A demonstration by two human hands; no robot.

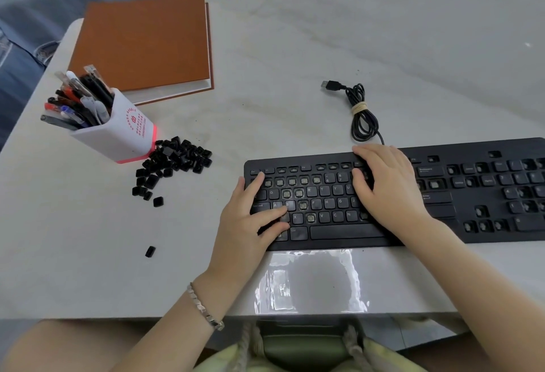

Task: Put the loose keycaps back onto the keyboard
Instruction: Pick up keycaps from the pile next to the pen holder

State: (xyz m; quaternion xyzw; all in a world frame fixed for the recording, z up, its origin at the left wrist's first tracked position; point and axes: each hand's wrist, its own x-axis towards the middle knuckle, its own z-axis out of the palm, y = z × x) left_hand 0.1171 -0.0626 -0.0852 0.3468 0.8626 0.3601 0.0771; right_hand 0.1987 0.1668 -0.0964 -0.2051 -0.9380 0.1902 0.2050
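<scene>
A black keyboard lies across the right half of the table, with several bare switch sockets among its keys. My left hand rests on its left end, fingers spread, one fingertip pressing near the bottom letter row. My right hand lies flat over the middle keys, fingers apart. Neither hand visibly holds a keycap. A pile of loose black keycaps sits to the left of the keyboard. One stray keycap lies nearer the front edge, another below the pile.
A white pen holder full of pens stands just left of the keycap pile. An orange-brown book lies behind it. The keyboard's bundled USB cable rests behind the keyboard. A shiny plastic patch covers the table's front edge.
</scene>
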